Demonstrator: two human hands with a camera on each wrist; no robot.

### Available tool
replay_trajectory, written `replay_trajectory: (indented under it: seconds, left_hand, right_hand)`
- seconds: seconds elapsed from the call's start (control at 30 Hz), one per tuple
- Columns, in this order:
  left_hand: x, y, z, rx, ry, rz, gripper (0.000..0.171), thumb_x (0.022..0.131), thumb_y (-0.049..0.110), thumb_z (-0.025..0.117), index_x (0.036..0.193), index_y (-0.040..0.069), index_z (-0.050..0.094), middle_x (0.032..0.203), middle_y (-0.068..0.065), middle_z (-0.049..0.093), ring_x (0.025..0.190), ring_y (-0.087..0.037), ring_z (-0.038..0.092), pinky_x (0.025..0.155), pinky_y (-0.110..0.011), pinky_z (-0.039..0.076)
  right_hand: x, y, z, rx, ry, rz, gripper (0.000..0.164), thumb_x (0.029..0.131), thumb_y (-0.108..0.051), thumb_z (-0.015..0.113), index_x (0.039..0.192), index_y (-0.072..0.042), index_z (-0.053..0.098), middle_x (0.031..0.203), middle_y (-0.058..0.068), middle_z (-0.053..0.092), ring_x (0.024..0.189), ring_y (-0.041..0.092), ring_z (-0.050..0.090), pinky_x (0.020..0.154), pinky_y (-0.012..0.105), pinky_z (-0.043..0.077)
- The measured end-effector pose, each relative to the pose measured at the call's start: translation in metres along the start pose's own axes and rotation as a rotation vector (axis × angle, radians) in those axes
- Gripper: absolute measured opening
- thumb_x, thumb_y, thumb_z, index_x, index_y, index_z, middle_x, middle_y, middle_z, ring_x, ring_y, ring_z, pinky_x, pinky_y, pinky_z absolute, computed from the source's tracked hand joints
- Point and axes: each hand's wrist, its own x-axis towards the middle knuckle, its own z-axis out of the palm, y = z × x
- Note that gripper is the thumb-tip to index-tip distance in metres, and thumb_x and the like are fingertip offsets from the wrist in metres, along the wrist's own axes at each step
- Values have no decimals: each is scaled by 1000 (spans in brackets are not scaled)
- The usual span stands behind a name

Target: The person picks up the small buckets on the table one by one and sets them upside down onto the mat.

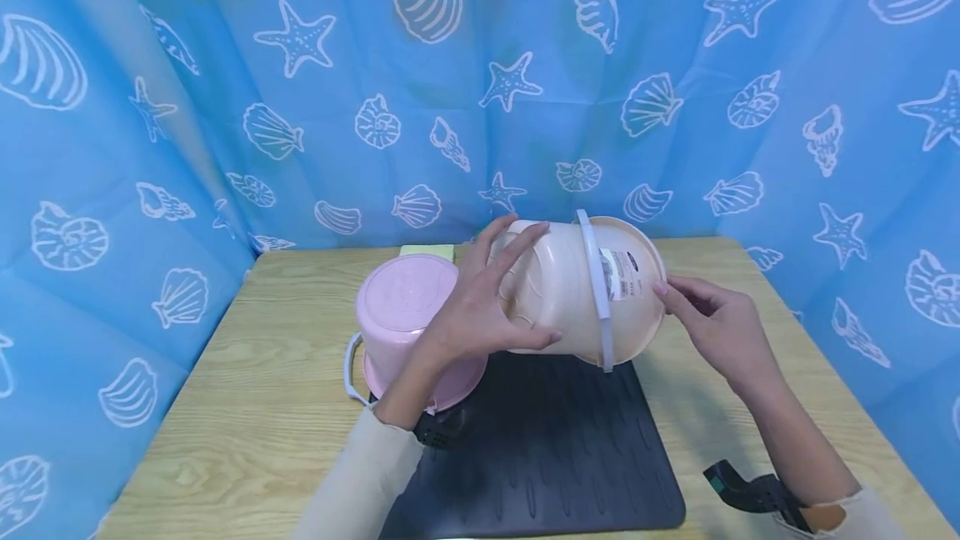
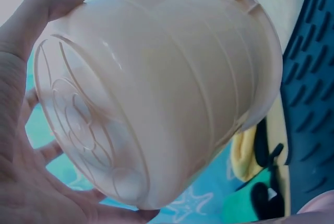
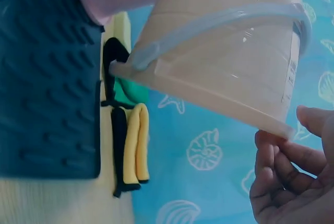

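A cream plastic bucket (image 1: 562, 298) is held up on its side above the dark mat (image 1: 540, 465). Its base faces left and its rim faces right. My left hand (image 1: 480, 311) spreads around the base end, thumb on the near side and fingers on the far side. With thumb and fingers, my right hand (image 1: 723, 332) pinches the rim. A pale handle (image 1: 596, 282) crosses the bucket's side beside a printed label (image 1: 621, 275). Behind my left forearm stands a pink bucket (image 1: 401, 298), upside down on the mat's left part, its handle hanging left.
A light green block-like item (image 1: 427, 252) lies at the table's back edge. The right wrist view shows folded yellow and black cloth-like items (image 3: 138, 145) and a green one (image 3: 130, 91) there. A blue shell-print curtain (image 1: 480, 107) surrounds the wooden table (image 1: 247, 407).
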Motion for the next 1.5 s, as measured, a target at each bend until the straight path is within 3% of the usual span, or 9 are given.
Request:
replay_trajectory:
  seconds: [0.07,0.27,0.47,0.63,0.9,1.2,1.5]
  left_hand:
    - [0,3,-6,19,6,-1,101,64,55,83,152,46,34,163,6,13,147,-23,14,103,-60,38]
    - [3,10,-21,67,-18,2,102,65,56,82,153,44,33,164,2,14,145,-29,17,103,-61,37]
    - [3,14,-29,87,-45,-8,102,67,58,81,154,44,31,164,0,14,145,-33,17,102,-63,37]
    - [2,16,-31,96,-68,-37,104,66,60,82,155,47,29,164,3,13,144,-35,18,101,-63,38]
    - [4,22,-34,142,-119,-53,106,66,64,80,156,48,26,164,0,12,141,-41,21,97,-63,40]
    - [7,27,-36,167,-155,-67,105,67,63,80,156,47,26,165,1,10,140,-43,22,96,-64,41]
    - [8,30,-36,187,-193,-95,106,67,63,80,156,47,26,164,0,9,138,-42,23,94,-63,44]
  right_hand:
    - [-3,-3,-2,-80,5,-70,44,100,-40,62,127,-7,69,113,11,71,89,0,61,68,15,48]
    - [-18,-8,-6,-245,27,-219,27,97,-33,68,117,-16,74,102,-1,72,84,12,59,64,23,47]
    - [-35,-8,-2,-322,2,-411,25,90,-18,76,114,-14,74,92,-9,68,80,12,60,59,26,47]
    - [-52,-5,7,-331,-39,-503,27,83,-11,81,109,-17,75,94,-11,67,81,8,61,55,23,47]
    - [-79,10,21,-422,-158,-476,28,79,-14,85,105,-18,75,96,-13,65,82,5,59,63,26,53]
    - [-97,23,35,-441,-245,-513,28,77,-16,86,103,-16,75,96,-13,65,86,7,62,71,26,56]
    - [-108,26,44,-491,-449,-367,27,84,-25,82,108,-16,75,103,-12,63,91,8,61,77,30,56]
